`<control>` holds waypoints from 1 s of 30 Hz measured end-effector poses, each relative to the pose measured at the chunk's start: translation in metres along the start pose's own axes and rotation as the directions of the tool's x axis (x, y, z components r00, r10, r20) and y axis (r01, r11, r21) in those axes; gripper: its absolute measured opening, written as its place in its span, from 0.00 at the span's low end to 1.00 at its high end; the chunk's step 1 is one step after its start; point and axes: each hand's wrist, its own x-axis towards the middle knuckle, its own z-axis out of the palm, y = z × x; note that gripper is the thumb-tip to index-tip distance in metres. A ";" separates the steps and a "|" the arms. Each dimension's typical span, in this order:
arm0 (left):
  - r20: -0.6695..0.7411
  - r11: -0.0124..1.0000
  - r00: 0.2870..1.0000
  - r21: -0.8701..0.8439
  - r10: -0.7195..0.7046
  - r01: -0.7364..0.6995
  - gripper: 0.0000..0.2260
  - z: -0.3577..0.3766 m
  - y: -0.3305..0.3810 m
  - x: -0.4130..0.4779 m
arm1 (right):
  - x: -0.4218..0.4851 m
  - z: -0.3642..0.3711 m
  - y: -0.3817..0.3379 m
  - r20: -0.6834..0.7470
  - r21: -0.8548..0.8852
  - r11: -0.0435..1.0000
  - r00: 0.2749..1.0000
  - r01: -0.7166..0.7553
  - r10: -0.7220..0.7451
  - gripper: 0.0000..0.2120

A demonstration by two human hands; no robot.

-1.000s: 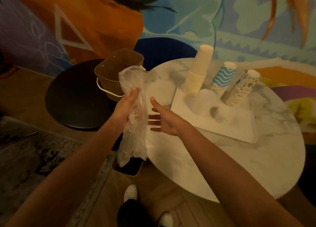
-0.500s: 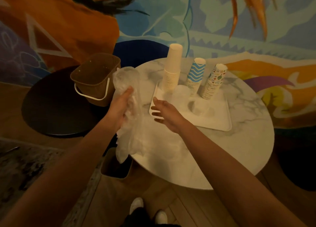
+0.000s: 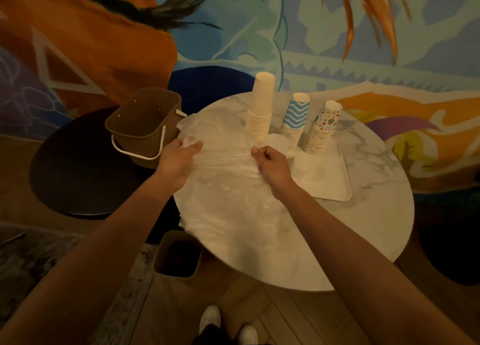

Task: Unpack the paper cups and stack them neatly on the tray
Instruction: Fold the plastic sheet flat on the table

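Three upside-down cup stacks stand on the white tray: a plain cream stack, a blue zigzag stack and a multicoloured patterned stack. A clear plastic wrapper is stretched flat between both hands over the left part of the marble table. My left hand holds its left edge, thumb on top. My right hand pinches its right edge beside the tray. A clear plastic cup or lid lies on the tray.
A brown woven basket with a white handle sits on a dark round side table at left. A small bin stands on the floor below the table's edge. My shoes show at the bottom.
The wrapper hung bunched from my left hand; now both hands hold it, spread wide and flat. My right hand went from open to pinching the wrapper's edge.
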 end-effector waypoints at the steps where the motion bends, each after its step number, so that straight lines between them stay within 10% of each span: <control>1: -0.018 0.999 1.000 -0.038 -0.015 0.015 0.17 -0.002 0.001 0.002 | 0.000 -0.001 -0.001 -0.010 0.004 1.000 1.000 0.017 -0.017 0.13; 7: 0.206 0.962 0.940 0.024 -0.272 0.273 0.22 0.010 -0.019 -0.013 | 0.000 0.000 -0.006 -0.058 0.072 0.997 0.998 0.025 -0.021 0.12; 14: -0.044 0.926 0.981 0.340 0.191 -0.165 0.19 0.020 -0.026 -0.010 | 0.007 -0.017 0.000 -0.267 0.042 0.999 0.964 0.017 -0.005 0.10; 20: -0.135 0.924 0.966 0.347 0.220 -0.162 0.25 0.001 -0.034 -0.001 | 0.009 -0.036 0.007 -0.396 0.058 0.998 0.918 0.000 0.023 0.07; 26: 0.118 1.000 0.993 0.019 0.012 -0.015 0.05 0.002 -0.029 -0.001 | -0.003 -0.033 -0.003 -0.134 0.035 0.999 0.991 0.014 -0.009 0.21; 30: 0.110 0.988 0.991 -0.146 0.075 -0.058 0.17 0.004 -0.029 -0.001 | -0.003 -0.032 0.003 0.025 -0.012 0.985 0.985 0.170 -0.170 0.18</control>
